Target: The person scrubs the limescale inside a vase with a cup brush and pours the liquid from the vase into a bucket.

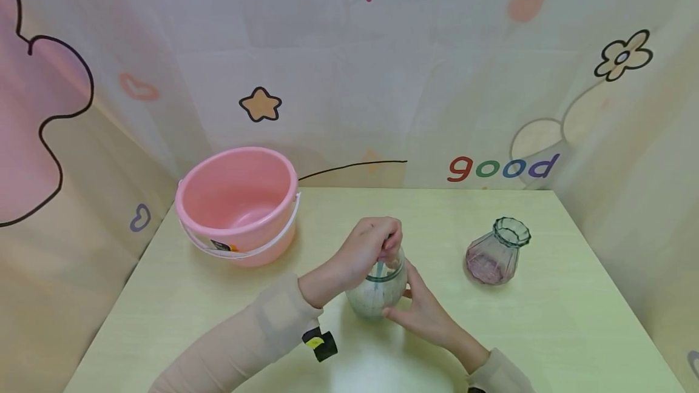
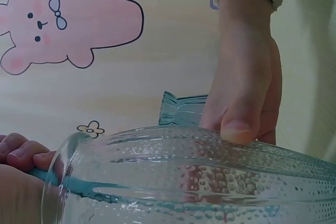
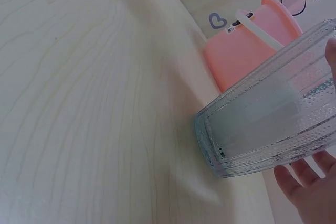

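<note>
Printed curtains (image 1: 327, 47) hang behind the pale tabletop (image 1: 551, 326). From afar, I see the left hand (image 1: 368, 246) curled round a blue rod (image 2: 39, 173) reaching into the ribbed glass jar (image 1: 372, 303); the right hand (image 1: 423, 313) grips the jar's side, between a pink bucket (image 1: 267, 232) and a purple-tinted vase (image 1: 493, 259).

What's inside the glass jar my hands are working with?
A teal stick runs down inside the glass jar. The left hand covers most of the stick's upper end and part of the jar's mouth; textured glass blurs the stick's lower end.
</note>
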`<state>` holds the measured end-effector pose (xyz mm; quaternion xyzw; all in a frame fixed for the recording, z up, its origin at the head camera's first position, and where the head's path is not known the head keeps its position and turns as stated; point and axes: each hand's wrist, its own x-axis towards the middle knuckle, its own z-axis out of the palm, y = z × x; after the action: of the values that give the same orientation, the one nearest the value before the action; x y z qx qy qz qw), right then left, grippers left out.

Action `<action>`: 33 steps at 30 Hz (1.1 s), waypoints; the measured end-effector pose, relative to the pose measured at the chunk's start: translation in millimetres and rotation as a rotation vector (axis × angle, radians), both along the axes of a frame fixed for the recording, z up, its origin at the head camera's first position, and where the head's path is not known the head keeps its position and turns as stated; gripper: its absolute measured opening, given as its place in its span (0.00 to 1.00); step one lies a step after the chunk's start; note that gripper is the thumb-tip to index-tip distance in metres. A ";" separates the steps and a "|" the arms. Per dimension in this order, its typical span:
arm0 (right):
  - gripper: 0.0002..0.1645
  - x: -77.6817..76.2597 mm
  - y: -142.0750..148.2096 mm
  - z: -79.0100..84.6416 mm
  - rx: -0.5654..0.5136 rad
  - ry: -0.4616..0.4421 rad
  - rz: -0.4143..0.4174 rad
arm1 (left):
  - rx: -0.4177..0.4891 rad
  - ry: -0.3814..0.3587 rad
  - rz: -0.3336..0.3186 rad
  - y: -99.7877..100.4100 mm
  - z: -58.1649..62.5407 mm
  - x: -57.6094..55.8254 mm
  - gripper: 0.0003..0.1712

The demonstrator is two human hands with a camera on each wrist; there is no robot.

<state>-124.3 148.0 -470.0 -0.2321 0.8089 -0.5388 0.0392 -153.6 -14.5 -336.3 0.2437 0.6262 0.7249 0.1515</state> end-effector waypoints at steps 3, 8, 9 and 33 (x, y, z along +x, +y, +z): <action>0.54 0.2 -0.1 -0.8 0.001 0.004 0.007 | 0.016 -0.001 0.009 -0.3 -0.2 0.0 0.16; 0.54 4.2 -2.3 8.8 -0.007 -0.007 0.021 | 0.016 0.017 0.025 -1.2 2.4 0.2 0.16; 0.54 4.1 -2.6 8.9 -0.007 -0.010 0.024 | 0.017 0.021 0.027 -1.5 3.5 0.4 0.16; 0.53 12.8 -15.5 35.0 -0.032 0.036 -0.059 | 0.059 0.068 -0.001 -4.3 54.0 9.5 0.15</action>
<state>-111.5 132.6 -435.0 -0.2185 0.8071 -0.5484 0.0051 -144.1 -18.9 -282.3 0.2728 0.6093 0.7342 0.1236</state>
